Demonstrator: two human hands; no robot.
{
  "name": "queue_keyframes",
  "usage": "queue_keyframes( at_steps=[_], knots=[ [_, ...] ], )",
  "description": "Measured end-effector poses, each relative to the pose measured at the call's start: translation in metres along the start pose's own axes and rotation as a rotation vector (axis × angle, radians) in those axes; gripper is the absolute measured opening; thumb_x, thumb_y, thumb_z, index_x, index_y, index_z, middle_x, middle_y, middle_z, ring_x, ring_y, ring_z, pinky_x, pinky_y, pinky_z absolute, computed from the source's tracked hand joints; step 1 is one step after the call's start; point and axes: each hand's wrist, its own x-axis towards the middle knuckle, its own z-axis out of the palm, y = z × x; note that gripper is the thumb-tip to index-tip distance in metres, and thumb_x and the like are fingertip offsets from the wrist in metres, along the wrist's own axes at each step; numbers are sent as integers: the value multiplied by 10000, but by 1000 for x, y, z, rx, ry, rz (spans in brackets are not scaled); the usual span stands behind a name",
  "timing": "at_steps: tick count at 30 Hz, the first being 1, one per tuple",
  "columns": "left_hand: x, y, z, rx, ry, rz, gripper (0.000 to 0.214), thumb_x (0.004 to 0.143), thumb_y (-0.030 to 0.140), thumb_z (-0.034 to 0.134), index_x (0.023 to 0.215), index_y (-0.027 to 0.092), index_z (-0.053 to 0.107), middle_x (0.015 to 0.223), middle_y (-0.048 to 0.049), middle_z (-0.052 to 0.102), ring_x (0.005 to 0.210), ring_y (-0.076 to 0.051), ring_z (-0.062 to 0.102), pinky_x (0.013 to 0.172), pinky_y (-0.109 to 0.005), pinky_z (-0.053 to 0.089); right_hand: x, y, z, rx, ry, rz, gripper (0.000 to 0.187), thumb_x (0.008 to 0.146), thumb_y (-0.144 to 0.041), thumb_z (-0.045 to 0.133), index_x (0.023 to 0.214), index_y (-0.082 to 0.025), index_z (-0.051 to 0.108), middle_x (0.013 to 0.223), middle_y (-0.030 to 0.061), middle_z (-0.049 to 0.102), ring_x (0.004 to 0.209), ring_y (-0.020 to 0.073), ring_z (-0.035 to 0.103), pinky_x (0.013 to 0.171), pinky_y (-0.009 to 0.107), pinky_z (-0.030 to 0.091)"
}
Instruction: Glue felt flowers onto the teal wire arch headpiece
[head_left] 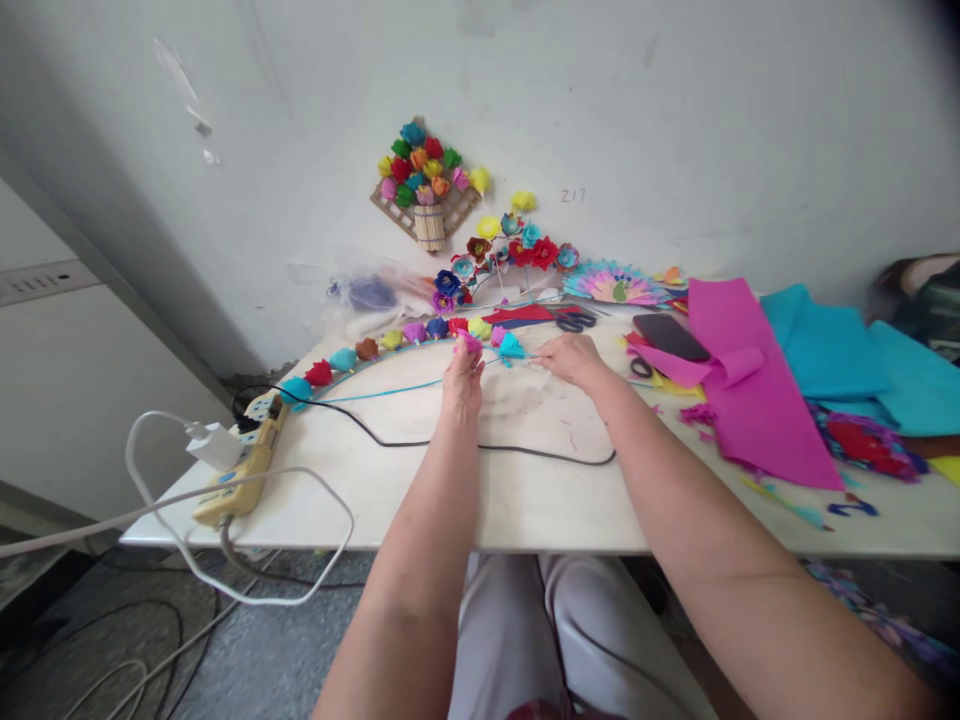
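My left hand is closed with its fingertips at a pink paper flower on a garland. My right hand pinches a blue cord just right of a turquoise paper flower. The garland curves away to the left over the table, with paper flowers in several colours; a turquoise flower sits at its left end. A loose length of blue cord runs below the row of flowers.
A yellow power strip with a white charger lies at left. A black cable crosses the white table. Dark-handled scissors, a phone and pink crepe paper are rightward. Paper flowers stand against the wall.
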Motion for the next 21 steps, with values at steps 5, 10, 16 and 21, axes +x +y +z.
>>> queue_keyframes(
  at_steps=[5, 10, 16, 21],
  knots=[
    [-3, 3, -2, -16, 67, -29, 594, 676, 624, 428, 1043, 163, 505, 845, -97, 629, 908, -187, 571, 794, -293, 394, -1, 1, -2, 5, -8, 15, 266, 781, -371, 461, 928, -282, 664, 881, 43, 661, 831, 200, 577, 634, 262, 379],
    [0, 1, -8, -103, 208, -12, 444, 779, 542, 337, 956, 153, 457, 852, -118, 622, 778, -168, 607, 721, -287, 445, -2, 1, -5, 10, -8, 33, 252, 765, -382, 471, 854, -273, 680, 824, 38, 663, 803, 201, 578, 603, 256, 367],
    [-1, -8, -7, -105, 209, -25, 102, 795, 159, 441, 719, 129, 501, 725, -66, 625, 675, -107, 608, 705, -234, 450, -3, -4, -9, -2, -21, 74, 241, 753, -379, 480, 833, -274, 682, 819, 45, 659, 808, 192, 570, 627, 251, 368],
    [-2, -13, -4, -72, 87, -57, 21, 703, 120, 571, 689, 107, 579, 681, -52, 632, 669, -110, 613, 719, -232, 453, -3, -10, -10, -20, -45, 94, 230, 750, -366, 489, 831, -269, 681, 849, 60, 658, 820, 200, 572, 651, 260, 378]
  ],
)
